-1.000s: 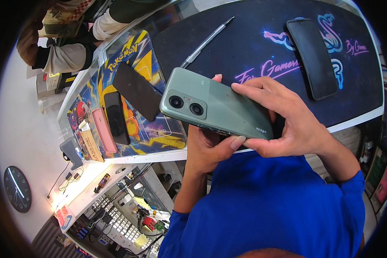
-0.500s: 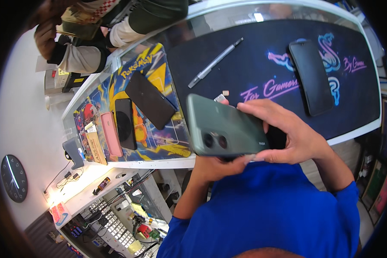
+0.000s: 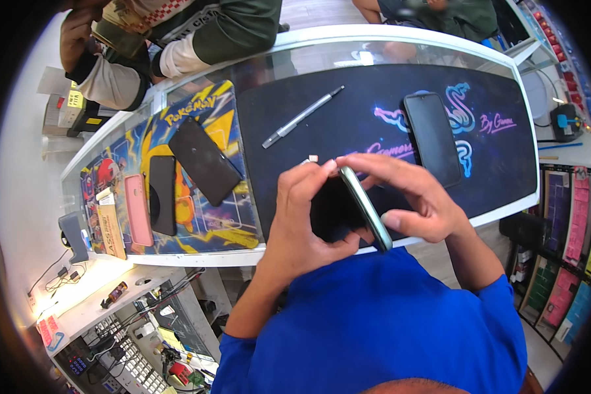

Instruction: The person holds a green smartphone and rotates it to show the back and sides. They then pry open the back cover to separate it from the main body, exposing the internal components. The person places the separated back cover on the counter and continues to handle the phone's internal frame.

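A green smartphone point(image 3: 366, 209) is held up on its edge over the near side of the table, its dark screen turned left and its slim green side showing. My left hand point(image 3: 301, 217) is closed round the screen side, fingertips at the top and thumb low down. My right hand point(image 3: 417, 197) grips it from the other side, fingers bent over the top and thumb by the back. Just beyond my fingertips lies a small pale piece point(image 3: 313, 158), partly hidden. A silver and black pen point(image 3: 302, 118) rests farther off, and a dark smartphone point(image 3: 433, 139) lies to the right.
On the colourful mat point(image 3: 207, 105) at left lie a black phone point(image 3: 205, 161), a dark phone-shaped item point(image 3: 163, 195), a pink phone case point(image 3: 138, 210) and a narrow box point(image 3: 110, 226). A black mat point(image 3: 505, 157) covers the right. Another person's sleeve point(image 3: 115, 82) is at the far left.
The phone has turned from showing its green back to standing on edge. My left hand has come up from beneath it to its left side. The view has shifted, bringing more of the right side in.
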Demonstrator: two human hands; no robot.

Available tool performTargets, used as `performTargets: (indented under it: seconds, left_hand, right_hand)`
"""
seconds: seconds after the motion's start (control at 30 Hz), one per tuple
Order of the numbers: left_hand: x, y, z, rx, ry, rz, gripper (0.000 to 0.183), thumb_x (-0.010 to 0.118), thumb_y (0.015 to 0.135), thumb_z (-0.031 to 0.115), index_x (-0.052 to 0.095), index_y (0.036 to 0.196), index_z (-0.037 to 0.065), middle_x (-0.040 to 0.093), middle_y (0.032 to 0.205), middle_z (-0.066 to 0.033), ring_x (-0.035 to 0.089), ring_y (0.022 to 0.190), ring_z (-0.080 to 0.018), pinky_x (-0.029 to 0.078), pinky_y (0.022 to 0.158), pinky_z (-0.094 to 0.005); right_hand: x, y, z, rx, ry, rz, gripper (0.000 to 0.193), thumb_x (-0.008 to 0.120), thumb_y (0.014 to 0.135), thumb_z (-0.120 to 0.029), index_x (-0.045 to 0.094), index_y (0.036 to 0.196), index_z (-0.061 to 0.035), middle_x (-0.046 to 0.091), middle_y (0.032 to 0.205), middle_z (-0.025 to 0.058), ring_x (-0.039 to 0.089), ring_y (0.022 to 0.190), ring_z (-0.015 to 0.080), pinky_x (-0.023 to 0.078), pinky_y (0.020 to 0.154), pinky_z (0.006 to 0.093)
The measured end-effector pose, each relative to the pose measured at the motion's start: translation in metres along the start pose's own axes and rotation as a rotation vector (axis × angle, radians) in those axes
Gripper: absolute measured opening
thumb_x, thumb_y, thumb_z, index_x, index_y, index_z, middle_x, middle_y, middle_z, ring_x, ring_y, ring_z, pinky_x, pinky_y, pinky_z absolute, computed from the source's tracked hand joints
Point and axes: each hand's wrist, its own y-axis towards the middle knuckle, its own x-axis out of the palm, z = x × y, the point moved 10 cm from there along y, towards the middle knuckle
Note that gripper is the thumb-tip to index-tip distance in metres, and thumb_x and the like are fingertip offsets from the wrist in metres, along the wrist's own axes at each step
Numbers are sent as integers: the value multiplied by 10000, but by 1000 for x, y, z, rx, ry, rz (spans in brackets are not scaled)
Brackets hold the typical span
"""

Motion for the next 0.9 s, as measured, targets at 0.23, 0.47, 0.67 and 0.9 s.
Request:
performTargets:
  seconds: [0.23, 0.47, 0.67, 0.9]
  left_hand:
    - [2, 6, 3, 52, 9, 30, 1043, 933, 595, 97, 493, 1541, 96, 545, 1392, -160, 547, 1325, -378, 495, 1106, -470]
    - [3, 4, 10, 108, 126, 0, 1041, 945, 585, 115, 461, 1507, 90, 504, 1409, -172, 531, 1321, -355, 507, 1083, -447]
    - [5, -1, 19, 178, 97, 72, 1085, 964, 576, 109, 482, 1548, 116, 540, 1371, -140, 551, 1263, -356, 499, 1060, -466]
    - [4, -2, 25, 291, 91, 176, 1072, 944, 584, 68, 496, 1554, 150, 557, 1292, -109, 584, 1163, -343, 506, 1011, -483]
  right_hand:
    - [-3, 3, -51, -33, 26, 129, 752, 710, 896, -268, 549, 1534, 98, 586, 1523, 283, 635, 1361, 345, 558, 1083, 435]
    - [-2, 17, -81, 56, -212, 77, 583, 676, 935, -171, 618, 1462, 71, 627, 1478, 228, 675, 1306, 286, 594, 1007, 361]
    - [-2, 21, -84, 213, -182, 55, 367, 630, 961, -40, 686, 1313, 45, 662, 1384, 197, 687, 1237, 227, 582, 999, 323]
    - [4, 16, -97, 241, -221, 36, 343, 666, 926, -7, 705, 1264, 33, 687, 1348, 181, 704, 1180, 197, 600, 963, 320]
